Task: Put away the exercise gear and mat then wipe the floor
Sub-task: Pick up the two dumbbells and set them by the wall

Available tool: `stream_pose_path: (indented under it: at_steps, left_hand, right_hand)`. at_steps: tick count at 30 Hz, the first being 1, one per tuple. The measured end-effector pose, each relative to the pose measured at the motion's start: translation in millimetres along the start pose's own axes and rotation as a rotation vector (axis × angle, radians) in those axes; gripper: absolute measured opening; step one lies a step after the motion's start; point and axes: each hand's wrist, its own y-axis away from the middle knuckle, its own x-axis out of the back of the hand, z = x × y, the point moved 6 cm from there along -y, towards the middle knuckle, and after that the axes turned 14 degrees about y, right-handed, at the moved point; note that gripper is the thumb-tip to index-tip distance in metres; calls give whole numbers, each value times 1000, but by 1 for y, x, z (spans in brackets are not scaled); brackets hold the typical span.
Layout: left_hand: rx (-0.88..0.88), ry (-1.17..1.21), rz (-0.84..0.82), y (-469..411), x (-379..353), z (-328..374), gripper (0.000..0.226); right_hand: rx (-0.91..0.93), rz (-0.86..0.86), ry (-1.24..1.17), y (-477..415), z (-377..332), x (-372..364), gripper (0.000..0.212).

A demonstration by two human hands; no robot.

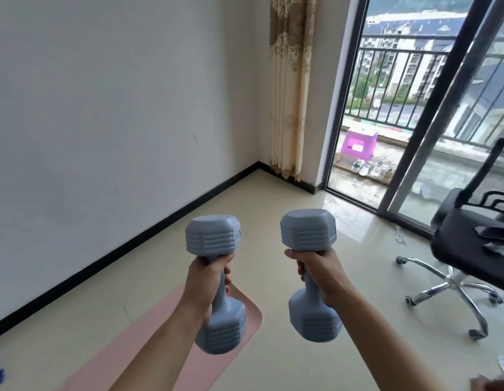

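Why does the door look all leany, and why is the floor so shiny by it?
Head view: the wide-angle lens tilts the sliding door frame; daylight from the balcony glares off the floor tiles; the bottom-right corner is blurred.

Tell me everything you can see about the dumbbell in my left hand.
The left dumbbell is grey-blue and looks like matte plastic. It has two chunky faceted heads, each with ribbed grooves round it, joined by a narrow handle. A small marking on the upper head is too blurred to read. It stands nearly upright in the air, in front of the rounded end of the pink mat. Only the left hand touches it, gripping the handle.
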Motion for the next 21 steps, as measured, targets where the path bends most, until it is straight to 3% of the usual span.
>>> stream_pose_path:
  at_steps: [21]
  left_hand:
    - [-39,-74,10,-499,-231,95,21]
  right_hand:
    - [-39,-40,89,-533,-103,64,25]
